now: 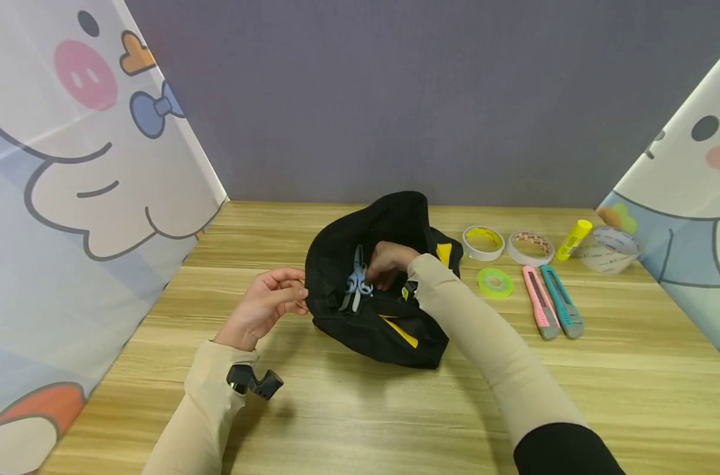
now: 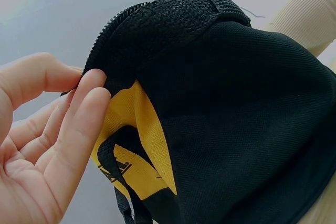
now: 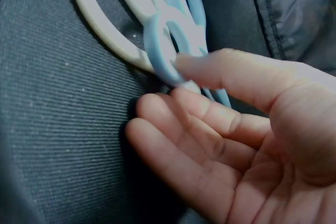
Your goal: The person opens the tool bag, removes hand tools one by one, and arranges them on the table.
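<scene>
A black bag [image 1: 368, 346] with yellow patches lies on its side, its mouth spread towards me. My left hand [image 1: 265, 303] pinches the left rim of the mouth between thumb and fingers; in the left wrist view the zipper edge [image 2: 107, 35] runs up from the fingertips. Reaching inside the bag, my right hand [image 1: 388, 264] pinches a light blue handle loop of the scissors [image 3: 152, 45], thumb on the loop and index finger beneath. A pale, curved loop [image 3: 89, 19] lies against the blue handles. The other right fingers are loosely bent near the ribbed lining [image 3: 63, 129].
Right of the bag lie two tape rolls [image 1: 483, 255], a small green tape [image 1: 494, 282], a pink cutter [image 1: 540, 300], a teal cutter [image 1: 562, 300], a yellow glue stick [image 1: 573, 239] and a wide clear tape roll [image 1: 609, 260]. A grey panel [image 1: 395, 99] stands behind the wooden table [image 1: 348, 409].
</scene>
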`<state>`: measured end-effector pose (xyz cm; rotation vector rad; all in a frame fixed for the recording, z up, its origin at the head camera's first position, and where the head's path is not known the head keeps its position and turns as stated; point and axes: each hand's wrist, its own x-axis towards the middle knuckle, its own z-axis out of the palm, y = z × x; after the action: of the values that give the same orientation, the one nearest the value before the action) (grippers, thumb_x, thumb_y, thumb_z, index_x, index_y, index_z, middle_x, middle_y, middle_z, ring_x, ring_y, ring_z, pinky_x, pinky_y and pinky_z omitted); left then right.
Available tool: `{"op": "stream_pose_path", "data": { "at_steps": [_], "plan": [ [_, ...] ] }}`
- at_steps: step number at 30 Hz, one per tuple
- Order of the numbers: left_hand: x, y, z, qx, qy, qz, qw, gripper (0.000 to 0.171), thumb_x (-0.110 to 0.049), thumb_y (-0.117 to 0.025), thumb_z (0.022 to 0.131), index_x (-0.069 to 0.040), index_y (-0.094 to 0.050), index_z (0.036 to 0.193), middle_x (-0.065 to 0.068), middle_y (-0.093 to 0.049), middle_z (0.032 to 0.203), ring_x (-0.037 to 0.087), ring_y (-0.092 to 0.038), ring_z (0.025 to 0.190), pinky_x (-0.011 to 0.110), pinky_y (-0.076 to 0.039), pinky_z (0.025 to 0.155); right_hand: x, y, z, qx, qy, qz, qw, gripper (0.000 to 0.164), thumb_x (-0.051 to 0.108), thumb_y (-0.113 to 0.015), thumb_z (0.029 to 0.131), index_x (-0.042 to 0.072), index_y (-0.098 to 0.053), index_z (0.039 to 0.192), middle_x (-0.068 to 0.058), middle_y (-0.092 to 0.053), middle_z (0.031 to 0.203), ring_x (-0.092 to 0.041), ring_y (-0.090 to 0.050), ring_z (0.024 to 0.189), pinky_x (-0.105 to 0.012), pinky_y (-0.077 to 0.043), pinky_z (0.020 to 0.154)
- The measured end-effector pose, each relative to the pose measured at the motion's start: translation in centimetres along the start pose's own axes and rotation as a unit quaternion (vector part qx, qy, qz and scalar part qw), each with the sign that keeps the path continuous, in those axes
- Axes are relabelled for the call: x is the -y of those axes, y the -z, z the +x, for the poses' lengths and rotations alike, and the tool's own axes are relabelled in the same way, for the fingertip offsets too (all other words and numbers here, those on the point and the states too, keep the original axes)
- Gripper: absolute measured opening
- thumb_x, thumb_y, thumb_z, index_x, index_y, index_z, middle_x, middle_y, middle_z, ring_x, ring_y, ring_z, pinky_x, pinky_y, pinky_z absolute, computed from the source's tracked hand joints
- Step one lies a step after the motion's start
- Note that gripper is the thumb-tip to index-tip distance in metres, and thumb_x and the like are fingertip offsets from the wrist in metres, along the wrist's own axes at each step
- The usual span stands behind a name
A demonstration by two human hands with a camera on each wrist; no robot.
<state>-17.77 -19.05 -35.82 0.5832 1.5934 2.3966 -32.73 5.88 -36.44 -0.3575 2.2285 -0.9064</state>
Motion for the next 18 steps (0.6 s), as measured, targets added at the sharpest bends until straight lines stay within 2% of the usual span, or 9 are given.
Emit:
{"op": "stream_pose_path", "data": {
  "at_steps": [3, 12, 18],
  "plan": [
    [-0.1, 0.0, 0.0, 0.000, 0.001, 0.003, 1.0000, 0.036, 0.017, -0.051, 0.091, -0.010, -0.073, 0.100, 0.002, -0.070, 0.083, 0.013, -0.069, 0.068, 0.026, -0.062, 0.064, 0.0, 0.1, -0.2, 0.004, 0.006, -0.002, 1.000, 0.004, -0.001, -0.070, 0.085, -0.004, -0.073, 0.085, -0.012, -0.068, 0.067, -0.020, -0.066, 0.058, -0.033, -0.062, 0.061],
    [-0.2, 0.0, 0.0, 0.006, 0.000, 0.002, 1.0000, 0.034, 0.017, -0.052, 0.091, -0.009, -0.073, 0.101, 0.003, -0.070, 0.084, 0.013, -0.069, 0.068, 0.026, -0.062, 0.064, 0.3, 0.9, -0.8, 0.029, -0.013, 0.018, 0.999, 0.021, -0.002, -0.064, 0.091, -0.011, -0.067, 0.110, -0.015, -0.069, 0.071, -0.019, -0.068, 0.058, -0.032, -0.062, 0.060],
    [-0.2, 0.0, -0.2, 0.006, 0.000, 0.002, 1.0000, 0.033, 0.016, -0.053, 0.091, -0.010, -0.072, 0.101, 0.002, -0.069, 0.084, 0.013, -0.069, 0.069, 0.026, -0.062, 0.065, 0.8, 1.5, -1.4, 0.028, -0.010, 0.029, 0.999, 0.019, -0.004, -0.063, 0.092, -0.011, -0.066, 0.109, -0.016, -0.070, 0.074, -0.018, -0.068, 0.058, -0.031, -0.062, 0.061]
  ]
}}
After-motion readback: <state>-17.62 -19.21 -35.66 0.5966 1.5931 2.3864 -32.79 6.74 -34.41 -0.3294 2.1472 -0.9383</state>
